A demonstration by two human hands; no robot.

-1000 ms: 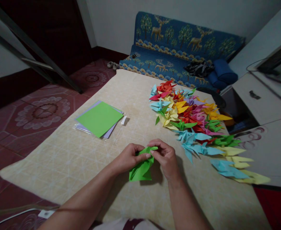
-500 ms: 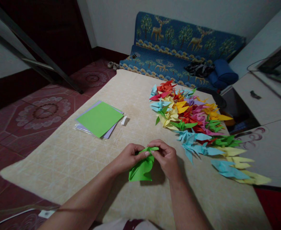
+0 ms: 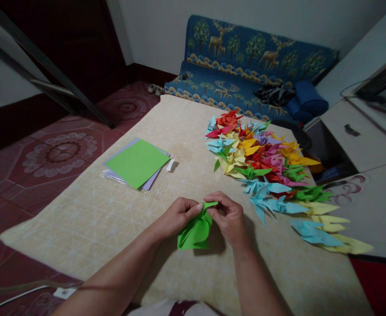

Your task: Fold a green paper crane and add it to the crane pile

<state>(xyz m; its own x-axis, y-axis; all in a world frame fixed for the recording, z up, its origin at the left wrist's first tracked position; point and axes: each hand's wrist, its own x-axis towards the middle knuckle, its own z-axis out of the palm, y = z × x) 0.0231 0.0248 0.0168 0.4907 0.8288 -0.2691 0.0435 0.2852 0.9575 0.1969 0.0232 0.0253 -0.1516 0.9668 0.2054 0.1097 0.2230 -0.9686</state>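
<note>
A half-folded green paper piece (image 3: 195, 230) stands just above the beige table (image 3: 120, 219), near its front middle. My left hand (image 3: 178, 216) pinches its upper left edge. My right hand (image 3: 228, 217) pinches its top point from the right. Both hands are closed on the paper, thumbs and forefingers almost touching. A flat green sheet (image 3: 136, 162) tops a small stack of paper squares in a clear sleeve, to the left and beyond my hands.
Several finished paper cranes (image 3: 265, 166) in many colours lie in a band along the table's right side. A blue patterned sofa (image 3: 245, 66) stands beyond the table. White cabinets (image 3: 360, 145) are at the right. Red tiled floor (image 3: 58, 149) lies left.
My fingers have shifted slightly on the green piece's top point. The paper's lower flaps have moved a little. Everything else is still.
</note>
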